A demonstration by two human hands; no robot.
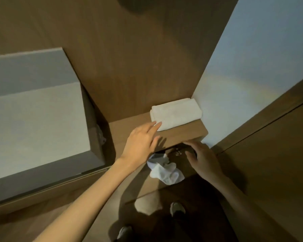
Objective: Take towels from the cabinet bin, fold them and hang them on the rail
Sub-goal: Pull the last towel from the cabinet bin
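Folded towel (176, 113) touched at its corner by outstretched left hand (142, 139).

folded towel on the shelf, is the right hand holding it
No, the right hand is at the front edge of the shelf, apart from the folded towel.

folded towel (176, 114): white, neat flat rectangle, lying on the wooden surface (182, 134), tucked into its far right corner.
crumpled towel (166, 172): white, bunched, lying lower down below the surface's front edge, partly shadowed.
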